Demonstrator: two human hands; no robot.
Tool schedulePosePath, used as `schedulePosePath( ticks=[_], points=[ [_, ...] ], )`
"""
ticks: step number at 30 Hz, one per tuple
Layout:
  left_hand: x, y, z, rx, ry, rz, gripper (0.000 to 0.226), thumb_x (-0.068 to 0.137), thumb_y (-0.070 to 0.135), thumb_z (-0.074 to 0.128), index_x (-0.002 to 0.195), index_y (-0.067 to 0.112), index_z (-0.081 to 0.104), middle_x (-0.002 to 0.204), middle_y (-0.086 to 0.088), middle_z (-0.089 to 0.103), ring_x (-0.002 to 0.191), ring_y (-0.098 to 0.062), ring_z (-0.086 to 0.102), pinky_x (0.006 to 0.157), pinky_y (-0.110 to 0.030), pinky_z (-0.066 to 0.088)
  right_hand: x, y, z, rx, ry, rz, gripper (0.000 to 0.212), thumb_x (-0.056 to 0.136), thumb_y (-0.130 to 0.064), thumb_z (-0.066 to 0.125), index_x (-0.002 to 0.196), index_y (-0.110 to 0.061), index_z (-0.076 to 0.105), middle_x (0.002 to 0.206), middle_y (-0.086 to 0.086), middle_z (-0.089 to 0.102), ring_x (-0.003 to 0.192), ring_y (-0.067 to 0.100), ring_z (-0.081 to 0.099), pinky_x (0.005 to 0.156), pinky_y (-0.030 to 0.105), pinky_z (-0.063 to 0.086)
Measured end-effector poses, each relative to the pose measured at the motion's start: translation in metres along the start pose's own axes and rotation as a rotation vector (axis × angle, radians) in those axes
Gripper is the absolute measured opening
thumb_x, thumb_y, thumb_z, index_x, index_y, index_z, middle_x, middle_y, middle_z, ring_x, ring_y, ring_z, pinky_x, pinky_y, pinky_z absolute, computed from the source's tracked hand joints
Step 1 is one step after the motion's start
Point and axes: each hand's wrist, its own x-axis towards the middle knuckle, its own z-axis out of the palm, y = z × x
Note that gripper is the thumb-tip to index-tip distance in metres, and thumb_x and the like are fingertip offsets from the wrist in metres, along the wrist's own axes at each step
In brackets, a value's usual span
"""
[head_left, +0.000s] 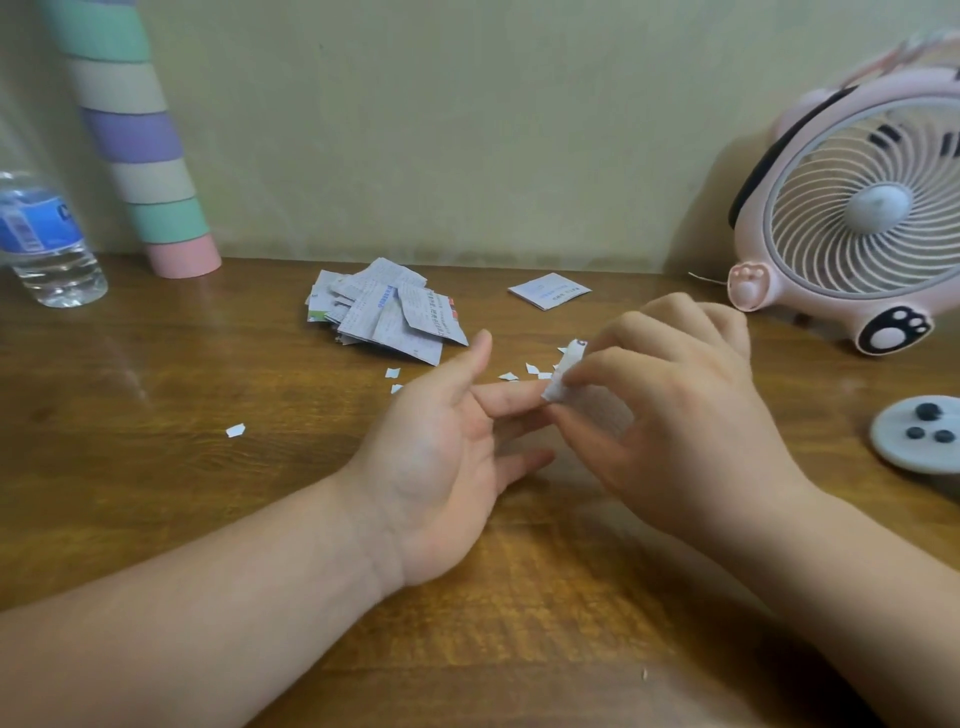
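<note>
My right hand (670, 415) pinches a small white strip of paper (563, 371) between thumb and fingers, over the wooden table (208, 493). My left hand (447, 457) lies palm up with straight fingers, its index fingertip touching the lower end of the strip. A pile of folded printed paper pieces (387, 312) lies behind the hands. A single folded printed square (549, 291) sits to the pile's right. Small white paper scraps (235, 430) are scattered on the table around the hands.
A pink desk fan (857, 208) stands at the back right. A grey round disc with dark pellets (917, 434) lies at the right edge. A water bottle (44, 239) and a striped pastel tube (140, 140) stand at the back left against the wall.
</note>
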Motion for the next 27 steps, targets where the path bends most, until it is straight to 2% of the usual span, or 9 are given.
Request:
schedulePosePath(
  ticks=[3, 7, 10, 15, 19, 23, 27],
  points=[
    [-0.001, 0.002, 0.0, -0.076, -0.08, -0.054, 0.079, 0.102, 0.06, 0.026, 0.124, -0.002, 0.069, 0.131, -0.013, 0.067, 0.134, -0.025, 0.055, 0.119, -0.044, 0.034, -0.002, -0.001, -0.001, 0.005, -0.023, -0.057, 0.011, 0.083, -0.022, 0.074, 0.075, -0.014, 0.074, 0.088, -0.001, 0.069, 0.085, 0.031, 0.056, 0.074, 0.041, 0.038],
    [-0.004, 0.005, 0.001, -0.261, -0.18, -0.119, 0.088, 0.096, 0.07, 0.032, 0.128, -0.007, 0.064, 0.127, -0.016, 0.065, 0.133, -0.026, 0.054, 0.119, -0.041, 0.036, -0.001, -0.002, 0.002, -0.005, -0.026, -0.071, 0.013, 0.079, -0.02, 0.077, 0.071, -0.011, 0.073, 0.09, 0.001, 0.071, 0.086, 0.03, 0.056, 0.067, 0.044, 0.044],
    [-0.004, 0.005, 0.001, -0.325, -0.245, -0.129, 0.094, 0.094, 0.074, 0.032, 0.133, -0.007, 0.059, 0.137, -0.016, 0.06, 0.141, -0.024, 0.047, 0.122, -0.043, 0.03, 0.0, 0.003, 0.005, 0.011, -0.027, -0.069, 0.007, 0.077, -0.013, 0.074, 0.072, -0.008, 0.074, 0.086, 0.003, 0.072, 0.081, 0.032, 0.056, 0.063, 0.045, 0.049],
    [-0.003, 0.007, -0.002, -0.326, -0.249, -0.12, 0.096, 0.091, 0.078, 0.03, 0.135, -0.002, 0.06, 0.143, -0.013, 0.058, 0.139, -0.022, 0.05, 0.123, -0.043, 0.025, -0.001, 0.007, 0.004, 0.031, -0.004, -0.121, 0.007, 0.079, 0.0, 0.076, 0.077, -0.006, 0.077, 0.086, 0.006, 0.072, 0.079, 0.03, 0.054, 0.071, 0.032, 0.043],
    [-0.001, 0.008, -0.004, -0.3, -0.234, -0.128, 0.096, 0.091, 0.079, 0.031, 0.135, -0.001, 0.06, 0.146, -0.012, 0.056, 0.142, -0.023, 0.046, 0.123, -0.045, 0.025, 0.0, 0.009, 0.004, 0.051, -0.037, -0.158, 0.015, 0.091, -0.01, 0.068, 0.082, -0.01, 0.079, 0.089, 0.004, 0.072, 0.078, 0.029, 0.053, 0.068, 0.035, 0.045],
    [0.001, 0.009, -0.005, -0.241, -0.2, -0.169, 0.092, 0.092, 0.074, 0.036, 0.133, -0.004, 0.061, 0.141, -0.017, 0.06, 0.142, -0.027, 0.045, 0.122, -0.046, 0.027, -0.001, 0.016, 0.002, 0.114, -0.159, -0.167, 0.027, 0.097, -0.02, 0.059, 0.079, -0.011, 0.078, 0.084, 0.002, 0.069, 0.076, 0.029, 0.052, 0.064, 0.04, 0.047],
    [-0.002, 0.011, -0.002, -0.148, -0.215, -0.203, 0.088, 0.093, 0.071, 0.038, 0.132, -0.003, 0.062, 0.137, -0.019, 0.062, 0.135, -0.028, 0.054, 0.119, -0.047, 0.032, -0.002, 0.026, -0.002, 0.199, -0.241, -0.129, 0.021, 0.094, -0.022, 0.063, 0.082, -0.015, 0.078, 0.086, -0.003, 0.066, 0.08, 0.023, 0.05, 0.067, 0.038, 0.047]
  ],
)
